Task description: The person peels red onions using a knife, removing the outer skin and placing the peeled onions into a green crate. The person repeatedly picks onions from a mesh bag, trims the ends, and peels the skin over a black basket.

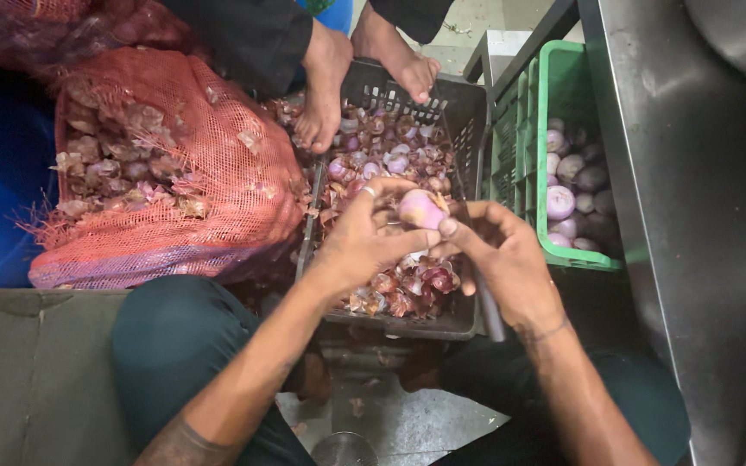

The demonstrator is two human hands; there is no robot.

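Red mesh sack of onion skins, left; left hand, fingers clamped round pale purple peeled onion over grey plastic crate; right hand, fingertips pinching its right side; green plastic crate, right.

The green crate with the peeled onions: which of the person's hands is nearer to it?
Right. The right hand is just beside the green crate; the left hand, farther left, holds an onion over the grey crate.

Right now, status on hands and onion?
Left hand grips onion. Right hand peels it, knife in fist. Below: grey crate of skins.
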